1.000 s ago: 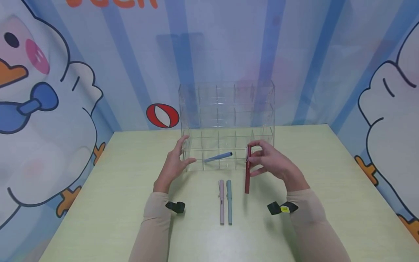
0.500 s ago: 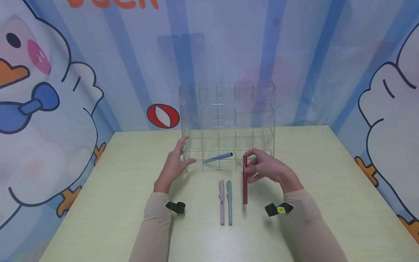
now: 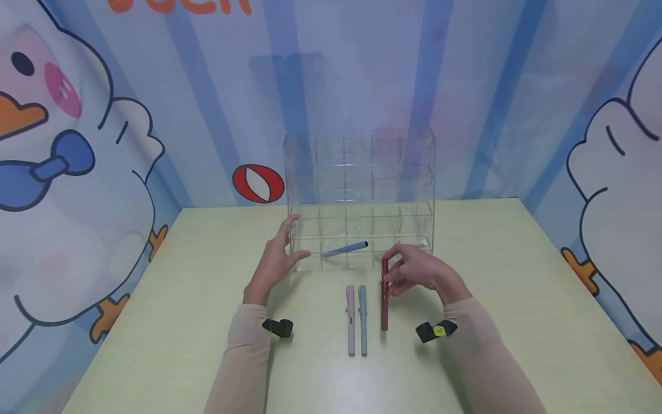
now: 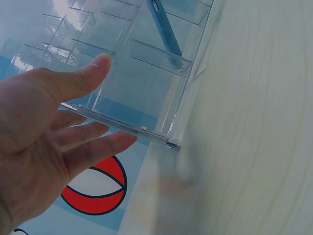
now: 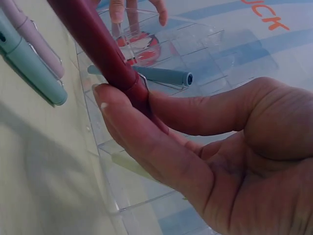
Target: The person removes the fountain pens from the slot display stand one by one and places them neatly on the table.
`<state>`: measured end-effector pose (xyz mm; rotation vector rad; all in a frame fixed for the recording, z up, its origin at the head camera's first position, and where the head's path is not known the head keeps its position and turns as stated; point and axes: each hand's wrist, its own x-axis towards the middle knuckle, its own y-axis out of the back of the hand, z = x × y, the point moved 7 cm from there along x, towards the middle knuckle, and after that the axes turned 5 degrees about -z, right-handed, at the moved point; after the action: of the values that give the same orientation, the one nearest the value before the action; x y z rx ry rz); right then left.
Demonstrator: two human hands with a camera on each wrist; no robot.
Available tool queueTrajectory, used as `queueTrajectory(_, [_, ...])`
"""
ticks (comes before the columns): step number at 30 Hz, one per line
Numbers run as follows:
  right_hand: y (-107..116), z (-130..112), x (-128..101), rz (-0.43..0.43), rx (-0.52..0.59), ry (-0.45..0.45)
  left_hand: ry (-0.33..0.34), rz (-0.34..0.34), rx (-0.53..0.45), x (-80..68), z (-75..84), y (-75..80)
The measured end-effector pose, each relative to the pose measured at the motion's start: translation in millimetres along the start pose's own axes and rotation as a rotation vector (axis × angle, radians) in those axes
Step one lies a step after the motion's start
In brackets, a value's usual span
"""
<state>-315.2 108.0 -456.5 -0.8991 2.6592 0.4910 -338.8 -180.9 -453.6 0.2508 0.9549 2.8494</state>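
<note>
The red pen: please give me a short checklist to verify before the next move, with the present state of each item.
1. Right hand pinches the red pen firmly: ok.
2. Left hand touches the clear organizer at its side: ok.
3. Blue pen already lies in the front row: ok.
4. Pink pen and green pen lie apart from the red pen: ok.
5. Cap closed tightly: cannot tell.
</note>
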Motion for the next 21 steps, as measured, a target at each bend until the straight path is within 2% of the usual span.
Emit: queueTrajectory(21, [-12.7, 9.5, 9.2, -0.021, -0.057, -0.026, -0.022, 0.001, -0.010, 0.0, 0.3, 0.5])
